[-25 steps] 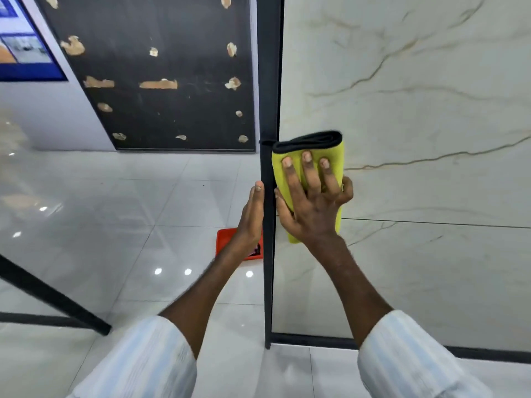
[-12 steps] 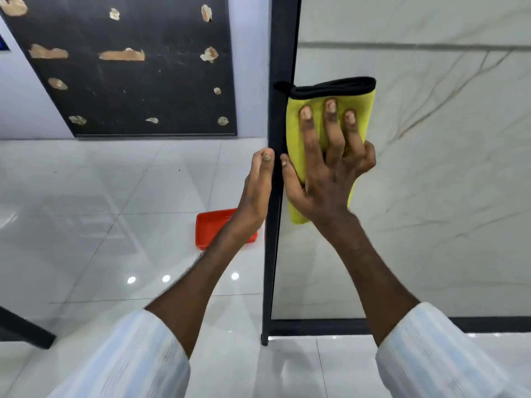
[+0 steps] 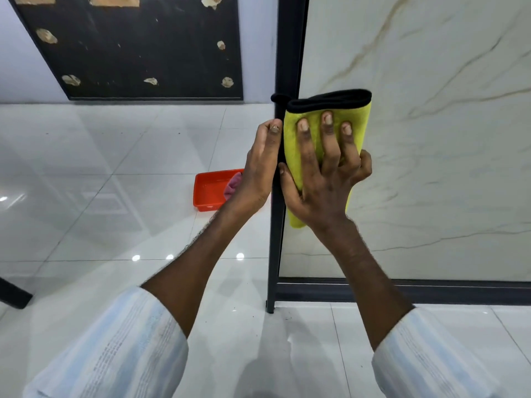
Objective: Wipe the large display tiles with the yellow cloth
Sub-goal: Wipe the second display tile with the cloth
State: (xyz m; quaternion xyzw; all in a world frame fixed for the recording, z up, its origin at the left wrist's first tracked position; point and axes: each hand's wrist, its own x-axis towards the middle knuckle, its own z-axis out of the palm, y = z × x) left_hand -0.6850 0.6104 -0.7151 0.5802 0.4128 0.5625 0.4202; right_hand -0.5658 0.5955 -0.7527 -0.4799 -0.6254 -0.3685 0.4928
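Orange plastic tray (image 3: 201, 193) holds a pink rag (image 3: 232, 185); right hand (image 3: 321, 191), fingers spread flat, presses fuzzy yellow cloth (image 3: 360, 122) onto glossy marble tile (image 3: 431, 145)

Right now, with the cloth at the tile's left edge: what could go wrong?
1. The right hand only presses the yellow cloth flat on the glossy marble tile, so the cloth may slip out or bunch.
2. The cloth's black hem overlaps the black frame post, where the left hand rests, and it could snag there.
3. An orange tray sits on the floor left of the post, and a sidestep might kick it.
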